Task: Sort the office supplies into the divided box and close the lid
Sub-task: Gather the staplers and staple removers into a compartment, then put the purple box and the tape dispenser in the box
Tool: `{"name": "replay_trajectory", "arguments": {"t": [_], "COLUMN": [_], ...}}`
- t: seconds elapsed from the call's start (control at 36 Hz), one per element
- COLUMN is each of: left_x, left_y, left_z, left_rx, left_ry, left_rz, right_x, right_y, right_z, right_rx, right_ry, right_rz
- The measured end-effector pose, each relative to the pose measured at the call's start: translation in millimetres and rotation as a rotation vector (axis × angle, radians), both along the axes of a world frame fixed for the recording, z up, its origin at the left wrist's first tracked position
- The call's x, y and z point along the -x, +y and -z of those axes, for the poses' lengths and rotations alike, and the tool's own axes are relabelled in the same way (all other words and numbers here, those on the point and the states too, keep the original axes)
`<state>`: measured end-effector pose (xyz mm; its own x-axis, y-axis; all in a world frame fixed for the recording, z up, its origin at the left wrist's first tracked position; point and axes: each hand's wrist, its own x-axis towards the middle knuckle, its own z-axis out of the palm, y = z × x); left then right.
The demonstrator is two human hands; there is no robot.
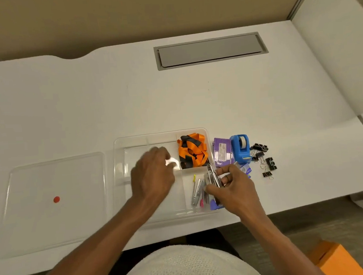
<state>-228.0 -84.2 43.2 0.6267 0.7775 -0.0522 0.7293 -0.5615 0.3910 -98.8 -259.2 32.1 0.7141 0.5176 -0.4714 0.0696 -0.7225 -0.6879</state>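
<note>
The clear divided box (120,163) sits at the desk's front middle. Its far right compartment holds an orange and black ribbon (193,150). In the near right compartment lie metal clips (196,192) with small pink and blue bits. My left hand (152,176) hovers over the middle compartment, fingers closed on a small white object (172,161). My right hand (231,185) is over the box's right rim, gripping a bundle of metal clips (213,177). The clear lid (51,200), with a red dot, lies flat to the left of the box.
To the right of the box lie a purple packet (221,151), a blue tape dispenser (241,148) and several black binder clips (263,159). A grey cable hatch (210,50) is set into the desk at the back. An orange box (339,259) stands on the floor at lower right.
</note>
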Motion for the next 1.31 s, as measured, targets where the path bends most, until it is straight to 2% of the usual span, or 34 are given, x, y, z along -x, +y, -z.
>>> {"name": "replay_trajectory", "arguments": {"t": [0.11,0.28,0.36,0.56,0.89,0.97,1.14,1.22,1.31], "left_x": [7,11,14,11,13,14,7,-9,-38], "left_y": [37,74,82,88,81,81,81,73,59], "left_z": [5,21,25,21,27,27,27,22,13], "left_rx": [-0.105,-0.105,-0.106,-0.137,-0.235,-0.230,-0.231,-0.247,-0.246], "left_ry": [0.015,0.058,0.065,0.131,0.253,0.253,0.327,0.355,0.273], "left_rz": [-0.017,0.057,0.111,0.158,0.230,0.224,0.215,0.196,0.261], "right_x": [20,50,60,69,72,54,-10,-47,-77], "right_y": [13,31,38,43,37,33,16,7,5], "right_z": [6,22,28,34,37,26,8,13,19], "right_rx": [0.050,0.217,0.281,0.354,0.365,0.348,0.212,0.172,0.153], "right_ry": [-0.141,-0.475,-0.560,-0.619,-0.536,-0.548,-0.622,-0.575,-0.549], "right_rz": [-0.018,-0.109,-0.153,-0.209,-0.309,-0.229,0.097,0.152,0.131]}}
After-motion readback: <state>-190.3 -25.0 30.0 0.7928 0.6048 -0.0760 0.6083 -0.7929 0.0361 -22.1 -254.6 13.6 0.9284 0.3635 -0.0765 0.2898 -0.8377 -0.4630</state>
